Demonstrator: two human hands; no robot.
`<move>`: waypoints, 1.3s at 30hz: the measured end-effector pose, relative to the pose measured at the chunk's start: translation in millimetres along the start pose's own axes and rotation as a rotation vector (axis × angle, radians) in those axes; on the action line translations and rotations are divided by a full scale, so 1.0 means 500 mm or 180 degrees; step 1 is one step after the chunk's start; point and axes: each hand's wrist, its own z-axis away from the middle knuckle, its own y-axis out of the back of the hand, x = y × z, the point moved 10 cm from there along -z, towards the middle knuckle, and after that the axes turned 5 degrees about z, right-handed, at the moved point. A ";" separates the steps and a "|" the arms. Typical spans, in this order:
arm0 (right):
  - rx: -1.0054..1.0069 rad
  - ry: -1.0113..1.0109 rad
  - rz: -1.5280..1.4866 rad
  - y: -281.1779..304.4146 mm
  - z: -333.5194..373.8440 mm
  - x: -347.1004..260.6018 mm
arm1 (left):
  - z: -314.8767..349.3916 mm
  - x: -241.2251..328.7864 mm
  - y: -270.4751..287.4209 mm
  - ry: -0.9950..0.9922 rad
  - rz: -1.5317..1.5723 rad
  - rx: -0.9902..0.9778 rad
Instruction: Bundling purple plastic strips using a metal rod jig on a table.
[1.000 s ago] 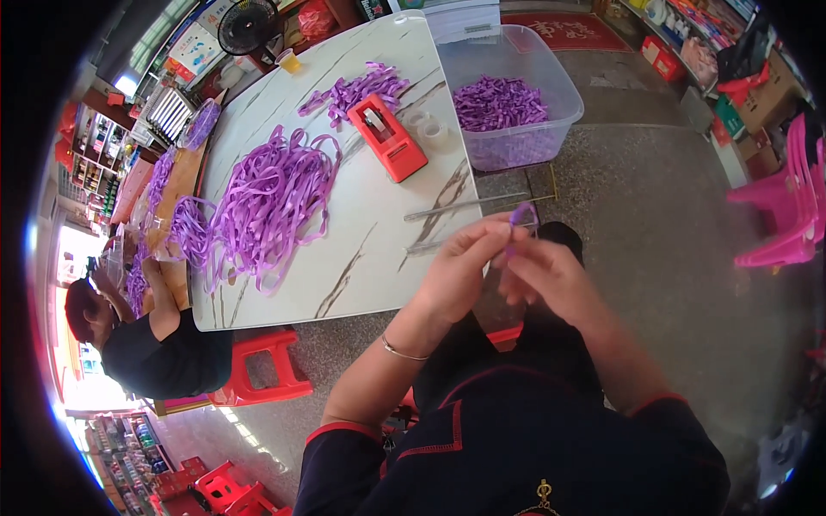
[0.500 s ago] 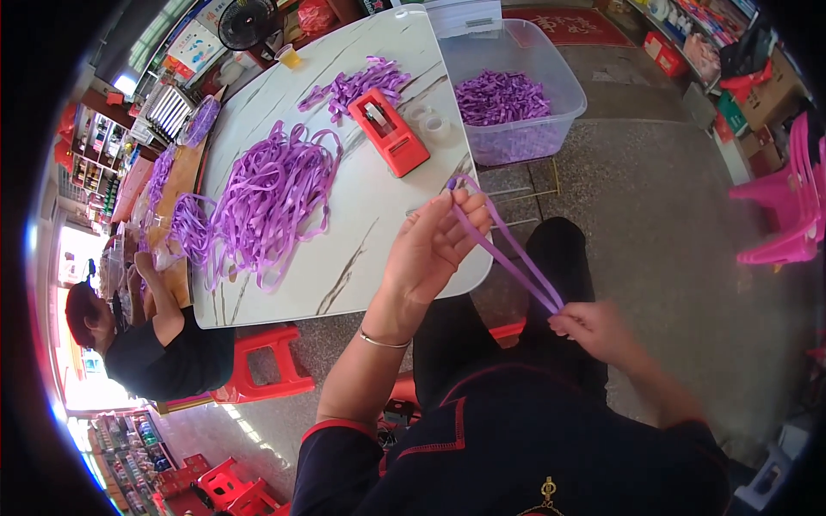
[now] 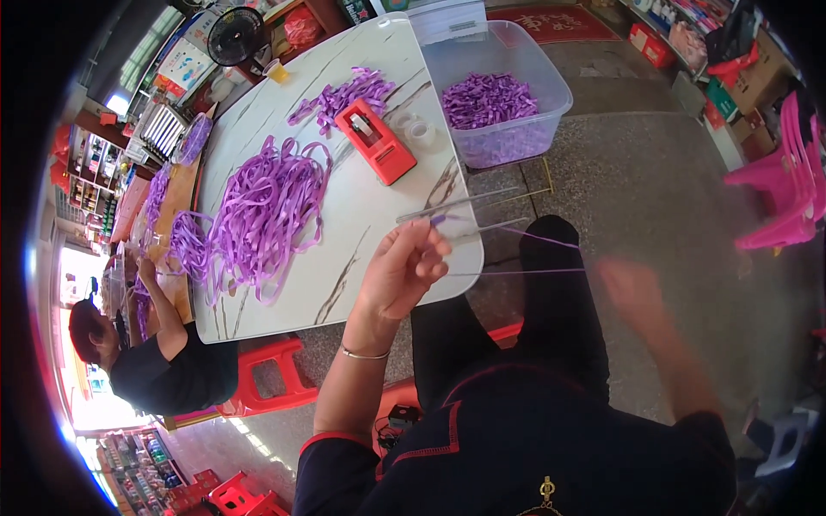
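Note:
My left hand, a bangle on its wrist, is closed on a loop of purple ribbon above the table's near right corner. A darker purple end of the ribbon sticks out by its fingertips. Two thin strands run rightward, spread apart, to my right hand, which is smeared by motion over the floor side of my knee; its fingers cannot be made out. Thin metal rods jut past the table edge just beyond my left hand. A big tangled heap of purple ribbons lies on the marble-patterned table.
Farther back on the table are a red tape dispenser, clear tape rolls, a smaller ribbon pile and a cup. A clear bin of purple pieces stands right. At left another person sits working. Pink stools stand far right.
My right hand has swung up and to the right, drawing the ribbon's strands out sideways. My left hand has shifted slightly left and down, its fingers more curled. The metal rods now show.

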 end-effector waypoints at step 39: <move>-0.2468 0.0326 -0.4258 -0.075 -0.095 -0.229 | -0.010 -0.104 -0.109 0.0988 -0.2754 -0.1927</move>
